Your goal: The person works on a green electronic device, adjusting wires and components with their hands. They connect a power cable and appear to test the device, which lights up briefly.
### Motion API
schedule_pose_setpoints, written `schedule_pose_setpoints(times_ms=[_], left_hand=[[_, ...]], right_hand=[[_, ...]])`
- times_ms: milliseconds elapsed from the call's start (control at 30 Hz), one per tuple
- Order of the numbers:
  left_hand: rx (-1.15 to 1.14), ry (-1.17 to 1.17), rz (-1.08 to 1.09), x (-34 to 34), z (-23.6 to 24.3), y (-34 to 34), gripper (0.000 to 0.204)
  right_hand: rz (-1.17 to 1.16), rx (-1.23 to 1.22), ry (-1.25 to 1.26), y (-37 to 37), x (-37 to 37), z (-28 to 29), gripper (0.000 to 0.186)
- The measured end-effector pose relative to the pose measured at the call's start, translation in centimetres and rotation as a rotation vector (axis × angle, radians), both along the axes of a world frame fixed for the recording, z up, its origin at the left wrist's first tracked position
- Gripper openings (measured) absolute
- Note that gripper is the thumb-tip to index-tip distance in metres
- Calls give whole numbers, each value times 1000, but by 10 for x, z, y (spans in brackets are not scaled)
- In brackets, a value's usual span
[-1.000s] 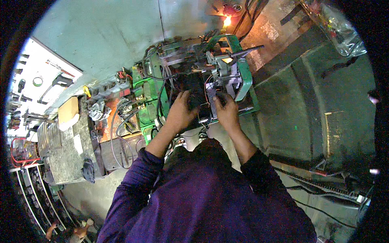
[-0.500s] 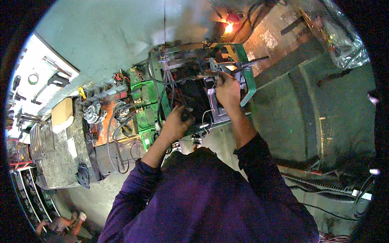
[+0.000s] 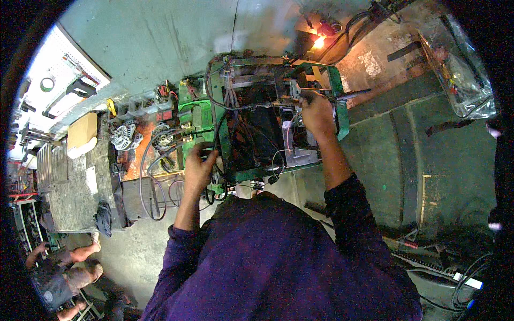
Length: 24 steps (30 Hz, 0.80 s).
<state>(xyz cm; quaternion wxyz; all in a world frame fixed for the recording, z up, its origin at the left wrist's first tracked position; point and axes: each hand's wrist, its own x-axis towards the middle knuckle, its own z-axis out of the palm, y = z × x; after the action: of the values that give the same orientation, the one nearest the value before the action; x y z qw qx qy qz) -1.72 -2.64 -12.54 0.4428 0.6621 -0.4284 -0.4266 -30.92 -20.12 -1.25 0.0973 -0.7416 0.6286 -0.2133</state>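
Observation:
A green metal machine frame with a dark, open inside stands before me. At its left side is my left hand, fingers curled around a black cable that runs along the frame. My right hand reaches over the frame's right part, its fingers closed at a metal bracket; what they pinch is hidden beneath them. Near those fingertips ends a dark cable bundle crossing the opening. Below the right hand sits a grey metal plate, with a thin pale wire looping beside it.
To the left, a bench bears a cardboard box and alternator-like parts. A lit lamp glows beyond the frame. A clear plastic bag lies far right. Another person is at lower left.
My left hand has moved left, out of the frame's opening to its left side. My right hand stays at the bracket. The view has shifted, and more of the other person shows.

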Motion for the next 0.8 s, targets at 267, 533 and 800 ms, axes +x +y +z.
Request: schedule_pose_setpoints(times_ms=[267,533,800], left_hand=[[188,-181,196,71,-86,63,40],[226,-252,188,73,-128,104,36],[269,-217,193,76,-154,111,35]], right_hand=[[87,54,120,-7,6,6,25],[159,9,134,-7,3,2,24],[190,-21,244,-7,1,7,27]])
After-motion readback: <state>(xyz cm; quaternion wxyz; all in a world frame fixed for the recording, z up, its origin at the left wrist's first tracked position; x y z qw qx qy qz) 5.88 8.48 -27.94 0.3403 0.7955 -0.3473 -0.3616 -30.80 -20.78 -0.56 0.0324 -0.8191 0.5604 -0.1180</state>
